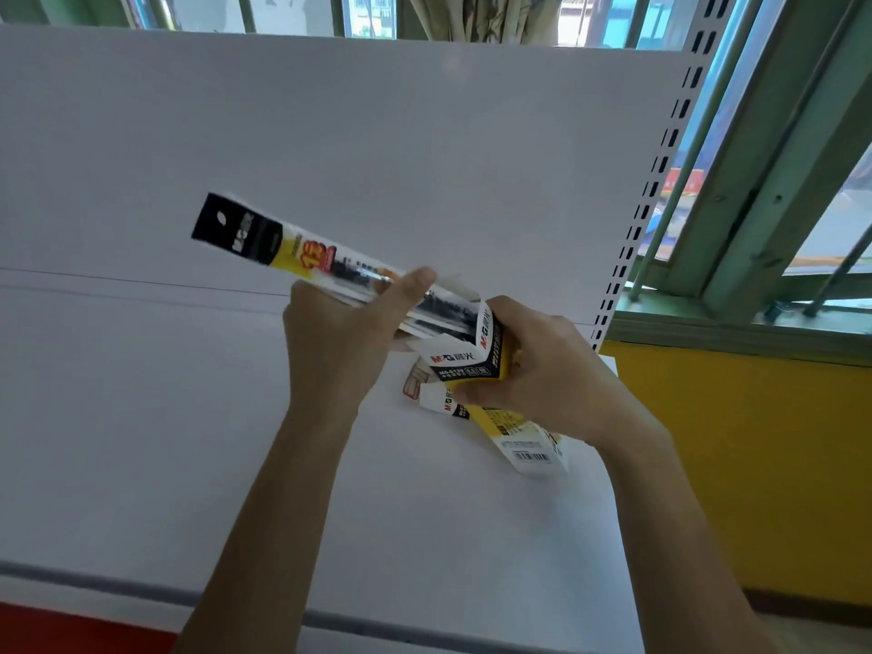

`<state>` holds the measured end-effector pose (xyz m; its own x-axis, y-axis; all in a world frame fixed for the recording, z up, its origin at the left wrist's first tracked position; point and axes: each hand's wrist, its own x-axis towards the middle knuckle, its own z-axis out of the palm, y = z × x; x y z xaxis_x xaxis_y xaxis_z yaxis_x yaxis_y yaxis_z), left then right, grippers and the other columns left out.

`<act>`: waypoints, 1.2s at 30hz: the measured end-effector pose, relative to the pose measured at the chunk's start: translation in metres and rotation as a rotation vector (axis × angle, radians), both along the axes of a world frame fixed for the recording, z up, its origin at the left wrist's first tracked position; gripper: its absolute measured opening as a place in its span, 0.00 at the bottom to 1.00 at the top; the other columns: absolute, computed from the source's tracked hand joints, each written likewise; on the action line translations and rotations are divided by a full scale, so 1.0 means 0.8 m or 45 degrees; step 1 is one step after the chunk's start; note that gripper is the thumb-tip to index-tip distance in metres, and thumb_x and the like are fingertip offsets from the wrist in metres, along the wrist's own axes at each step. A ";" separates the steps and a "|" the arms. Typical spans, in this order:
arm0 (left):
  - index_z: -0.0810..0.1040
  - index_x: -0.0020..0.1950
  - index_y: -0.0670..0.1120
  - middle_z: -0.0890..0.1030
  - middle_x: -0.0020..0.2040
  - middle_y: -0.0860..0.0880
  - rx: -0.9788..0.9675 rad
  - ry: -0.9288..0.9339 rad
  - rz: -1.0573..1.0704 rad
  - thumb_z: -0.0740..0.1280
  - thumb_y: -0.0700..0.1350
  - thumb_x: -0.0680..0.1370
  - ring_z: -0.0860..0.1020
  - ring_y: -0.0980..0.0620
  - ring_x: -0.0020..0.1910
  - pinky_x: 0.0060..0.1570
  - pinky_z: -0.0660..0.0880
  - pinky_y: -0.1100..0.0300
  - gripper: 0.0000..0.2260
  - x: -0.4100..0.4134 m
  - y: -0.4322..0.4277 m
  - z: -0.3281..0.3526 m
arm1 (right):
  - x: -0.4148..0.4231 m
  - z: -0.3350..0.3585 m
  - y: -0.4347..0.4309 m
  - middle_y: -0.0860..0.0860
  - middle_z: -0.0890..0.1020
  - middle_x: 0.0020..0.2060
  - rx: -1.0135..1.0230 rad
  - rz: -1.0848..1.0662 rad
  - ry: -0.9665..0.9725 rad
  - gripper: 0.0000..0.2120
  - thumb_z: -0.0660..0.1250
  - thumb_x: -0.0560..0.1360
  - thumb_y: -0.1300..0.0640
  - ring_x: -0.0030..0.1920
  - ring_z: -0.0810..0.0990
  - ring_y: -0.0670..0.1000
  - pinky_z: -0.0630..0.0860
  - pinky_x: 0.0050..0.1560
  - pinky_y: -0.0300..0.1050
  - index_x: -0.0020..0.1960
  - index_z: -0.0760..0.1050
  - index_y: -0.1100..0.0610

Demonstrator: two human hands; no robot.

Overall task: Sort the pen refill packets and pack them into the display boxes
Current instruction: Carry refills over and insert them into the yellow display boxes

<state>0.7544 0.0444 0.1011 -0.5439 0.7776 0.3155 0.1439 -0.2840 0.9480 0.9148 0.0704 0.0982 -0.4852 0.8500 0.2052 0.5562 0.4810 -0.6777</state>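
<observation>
Left fingers pinch slim glossy refill packets; right fingers curl round the cardboard display box.

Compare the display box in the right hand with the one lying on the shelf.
The held box is lifted and tilted, gripped by the right hand; the shelf box lies flat on the white shelf. The held box has refill packets sticking into its open end, held by the left hand; the shelf box shows none. Both share white, black and yellow printing.
</observation>
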 end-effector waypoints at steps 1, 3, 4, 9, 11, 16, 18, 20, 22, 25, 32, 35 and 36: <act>0.78 0.44 0.41 0.82 0.39 0.48 0.002 0.031 0.061 0.78 0.52 0.62 0.83 0.52 0.38 0.37 0.81 0.55 0.20 -0.004 0.001 0.001 | -0.001 0.000 0.000 0.41 0.78 0.41 0.006 -0.004 -0.004 0.22 0.76 0.62 0.51 0.41 0.75 0.38 0.71 0.36 0.28 0.51 0.69 0.45; 0.78 0.42 0.42 0.82 0.37 0.50 -0.009 0.070 0.140 0.78 0.53 0.63 0.81 0.60 0.34 0.35 0.79 0.63 0.18 -0.004 0.002 -0.004 | -0.002 -0.001 0.000 0.41 0.78 0.41 0.012 -0.019 0.004 0.22 0.76 0.61 0.49 0.40 0.75 0.38 0.71 0.35 0.28 0.51 0.70 0.46; 0.77 0.38 0.46 0.80 0.34 0.53 -0.012 0.146 0.182 0.77 0.51 0.65 0.79 0.65 0.30 0.31 0.75 0.71 0.13 -0.001 -0.002 -0.005 | -0.003 -0.001 0.000 0.41 0.78 0.41 0.013 -0.023 0.003 0.23 0.76 0.61 0.49 0.41 0.75 0.38 0.71 0.35 0.28 0.52 0.71 0.46; 0.75 0.33 0.50 0.79 0.29 0.56 0.009 0.083 0.044 0.75 0.45 0.68 0.81 0.57 0.33 0.38 0.79 0.58 0.09 -0.002 -0.006 -0.004 | -0.008 0.000 -0.001 0.40 0.76 0.38 0.052 -0.028 -0.054 0.22 0.76 0.62 0.49 0.38 0.74 0.38 0.69 0.35 0.27 0.51 0.69 0.46; 0.75 0.31 0.51 0.78 0.27 0.57 -0.021 0.178 -0.016 0.75 0.45 0.68 0.79 0.58 0.31 0.35 0.76 0.60 0.10 -0.002 -0.003 -0.005 | -0.011 -0.001 -0.001 0.41 0.75 0.37 0.078 -0.015 -0.094 0.22 0.76 0.62 0.50 0.38 0.73 0.40 0.69 0.34 0.29 0.50 0.69 0.47; 0.80 0.38 0.51 0.83 0.35 0.54 -0.225 0.409 -0.288 0.70 0.64 0.65 0.81 0.55 0.37 0.37 0.76 0.61 0.17 -0.005 -0.008 0.005 | -0.017 -0.003 -0.004 0.40 0.73 0.36 0.117 0.009 -0.164 0.22 0.76 0.62 0.51 0.37 0.71 0.39 0.66 0.32 0.30 0.49 0.67 0.46; 0.78 0.42 0.50 0.83 0.37 0.52 -0.191 0.354 -0.196 0.64 0.71 0.63 0.82 0.59 0.35 0.34 0.76 0.62 0.25 -0.012 -0.011 0.011 | -0.016 -0.003 -0.004 0.39 0.72 0.35 0.097 0.006 -0.152 0.22 0.76 0.63 0.51 0.37 0.70 0.37 0.67 0.32 0.29 0.50 0.68 0.45; 0.74 0.41 0.52 0.80 0.36 0.54 -0.021 0.258 0.101 0.63 0.65 0.71 0.79 0.63 0.31 0.30 0.74 0.68 0.16 -0.021 -0.015 0.014 | -0.015 -0.002 -0.002 0.39 0.73 0.37 0.076 -0.001 -0.122 0.23 0.76 0.63 0.51 0.38 0.71 0.37 0.67 0.32 0.28 0.53 0.70 0.47; 0.73 0.39 0.54 0.79 0.36 0.57 0.097 0.171 0.231 0.62 0.54 0.77 0.78 0.63 0.30 0.29 0.74 0.70 0.08 -0.026 -0.017 0.018 | -0.013 -0.002 0.001 0.40 0.76 0.39 0.068 -0.007 -0.098 0.23 0.77 0.63 0.51 0.39 0.73 0.37 0.68 0.32 0.28 0.53 0.70 0.47; 0.79 0.34 0.51 0.82 0.34 0.54 0.024 0.088 0.146 0.66 0.50 0.73 0.81 0.57 0.32 0.36 0.78 0.58 0.09 -0.030 -0.009 0.011 | -0.013 -0.003 0.002 0.40 0.76 0.40 0.070 -0.001 -0.105 0.22 0.77 0.62 0.50 0.39 0.73 0.38 0.69 0.33 0.27 0.51 0.69 0.46; 0.79 0.47 0.48 0.84 0.41 0.52 -0.205 0.432 -0.333 0.66 0.64 0.65 0.82 0.59 0.36 0.36 0.78 0.62 0.22 -0.021 -0.014 0.011 | -0.015 -0.005 0.001 0.39 0.75 0.38 0.082 0.000 -0.111 0.23 0.77 0.62 0.51 0.37 0.73 0.37 0.69 0.34 0.27 0.53 0.71 0.48; 0.75 0.52 0.51 0.82 0.40 0.54 0.086 0.191 -0.135 0.68 0.51 0.74 0.82 0.59 0.37 0.36 0.78 0.63 0.09 -0.032 -0.014 0.018 | -0.012 -0.004 0.001 0.40 0.77 0.40 0.072 -0.014 -0.097 0.23 0.76 0.63 0.49 0.39 0.74 0.37 0.69 0.33 0.26 0.54 0.70 0.47; 0.77 0.50 0.53 0.82 0.38 0.55 0.158 0.227 -0.128 0.69 0.48 0.73 0.82 0.60 0.38 0.38 0.78 0.63 0.07 -0.031 -0.015 0.019 | -0.012 -0.003 0.001 0.40 0.77 0.40 0.075 -0.015 -0.100 0.23 0.76 0.63 0.49 0.39 0.74 0.38 0.69 0.32 0.26 0.54 0.71 0.48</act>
<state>0.7292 0.0322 0.1166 -0.3928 0.7743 0.4962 0.2708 -0.4183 0.8670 0.9055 0.0711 0.0957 -0.4918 0.8433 0.2168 0.6121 0.5119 -0.6027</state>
